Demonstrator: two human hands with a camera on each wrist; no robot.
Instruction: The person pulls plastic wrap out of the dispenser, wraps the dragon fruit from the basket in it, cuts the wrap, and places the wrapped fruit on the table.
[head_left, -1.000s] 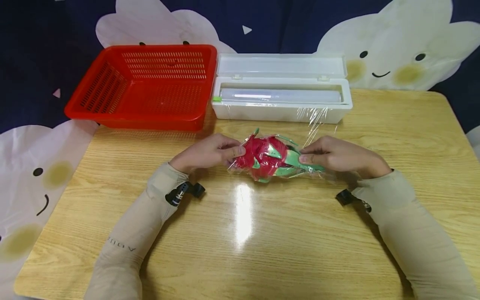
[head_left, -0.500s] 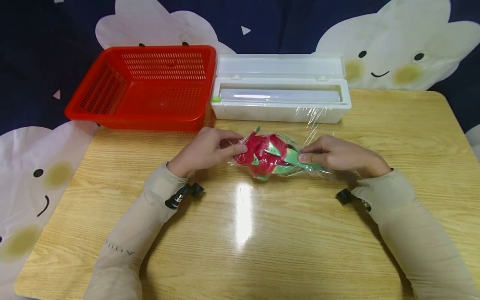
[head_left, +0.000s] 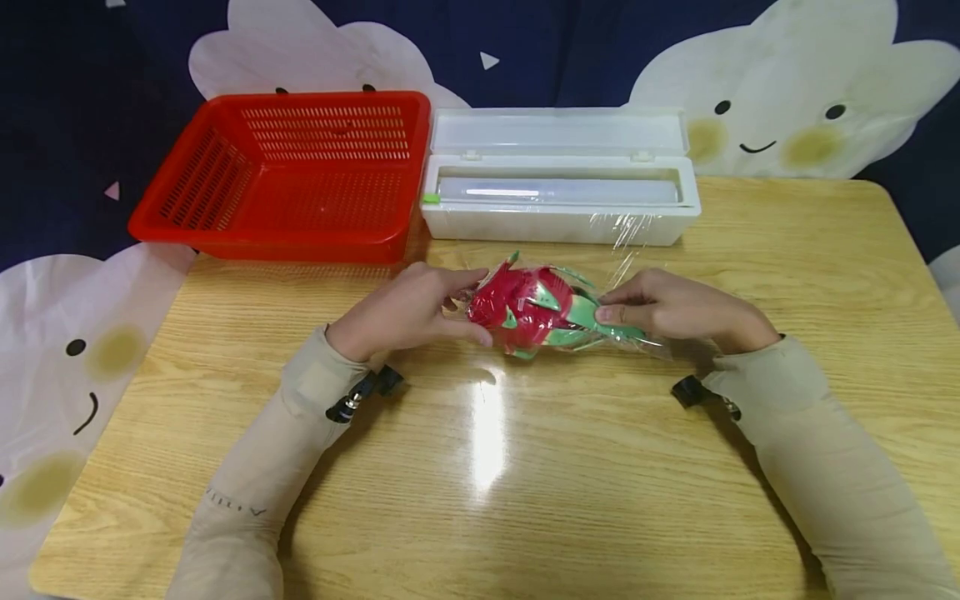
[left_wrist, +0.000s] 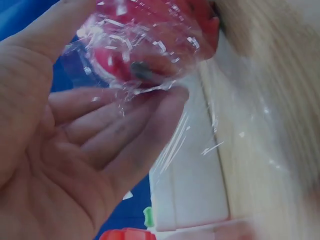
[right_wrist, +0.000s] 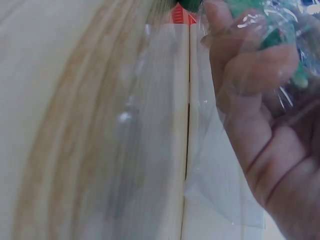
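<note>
In the head view a red dragon fruit [head_left: 536, 304] with green leaf tips lies wrapped in clear plastic film, in the middle of the table. My right hand [head_left: 671, 308] pinches its green leafy end through the film, thumb on the near side. At the red end is my left hand [head_left: 408, 308], thumb and fingers spread apart. The left wrist view shows the left fingers [left_wrist: 125, 125] nearly straight against the crinkled film, under the fruit's rounded end. Loose film hangs by the right hand in the right wrist view.
Behind the fruit stands a white film dispenser box [head_left: 562, 225] with its lid raised and a roll [head_left: 558, 191] inside. Film stretches over its front edge towards the fruit. A red slotted basket [head_left: 300, 247] stands to its left. The wooden table [head_left: 570, 500] reaches towards me.
My left hand has loosened from the fruit's red end; its thumb has moved down and away from the fingers. The right hand keeps its pinch and the fruit has barely shifted.
</note>
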